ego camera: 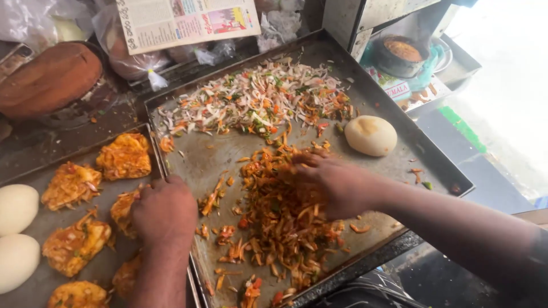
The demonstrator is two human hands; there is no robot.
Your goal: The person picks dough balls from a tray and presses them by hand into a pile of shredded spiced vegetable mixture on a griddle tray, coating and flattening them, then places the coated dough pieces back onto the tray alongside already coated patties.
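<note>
My right hand (pixel 331 182) lies palm down in a heap of orange, sauce-coated shredded vegetables (pixel 279 222) on a large metal tray (pixel 399 165), its fingers curled into the shreds. My left hand (pixel 164 212) is closed in a fist at the tray's left edge, over an orange patty (pixel 123 212); whether it holds anything is hidden. A pile of uncoated white, green and orange shreds (pixel 257 100) lies at the tray's far end. One pale dough ball (pixel 371 135) rests to the right of it.
A second tray (pixel 34 182) on the left holds several orange patties (pixel 124 157) and two dough balls (pixel 16 208). A round brown board (pixel 48 77), plastic bags (pixel 128 60), a newspaper (pixel 185 21) and a pot (pixel 402 54) stand at the back.
</note>
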